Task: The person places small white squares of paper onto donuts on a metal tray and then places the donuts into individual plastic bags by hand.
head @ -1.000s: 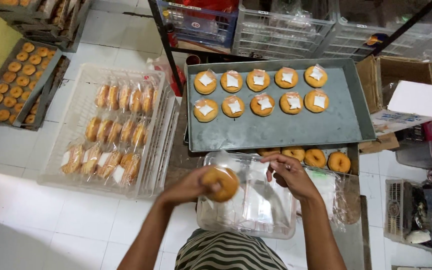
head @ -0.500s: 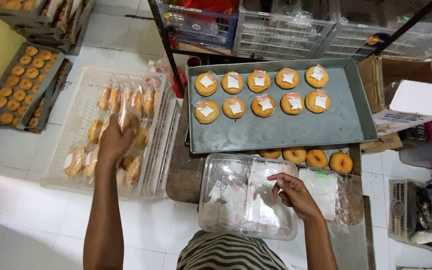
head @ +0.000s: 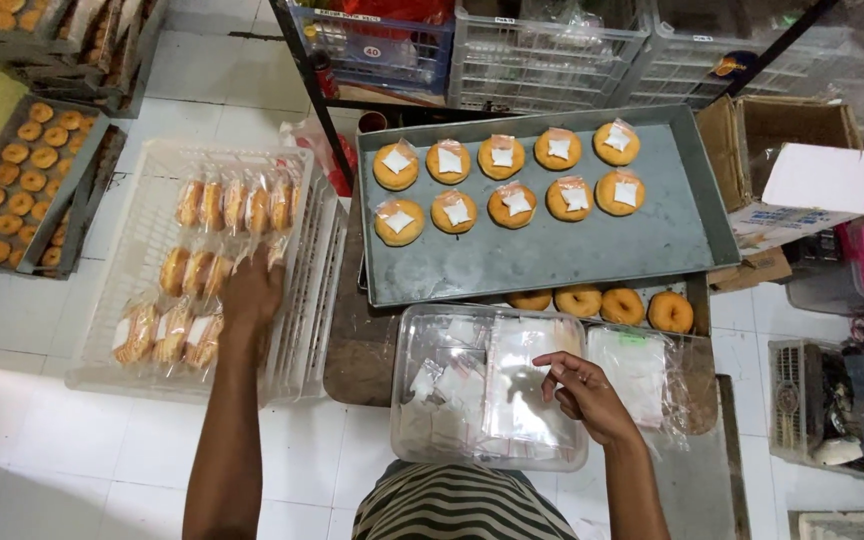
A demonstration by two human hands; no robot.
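Donut rows (head: 214, 272) run crosswise; left hand (head: 252, 290) on them.

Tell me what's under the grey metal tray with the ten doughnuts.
Under the grey metal tray, at its near edge, four bare doughnuts peek out in a row on a lower tray. Whatever lies further back beneath the tray is covered. The right hand rests just in front, on the clear plastic box.

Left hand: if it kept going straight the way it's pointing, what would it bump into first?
Probably the wrapped donuts in the white crate. The left hand reaches up over the crate, fingers toward the middle row. How high it hovers above them is hard to tell.
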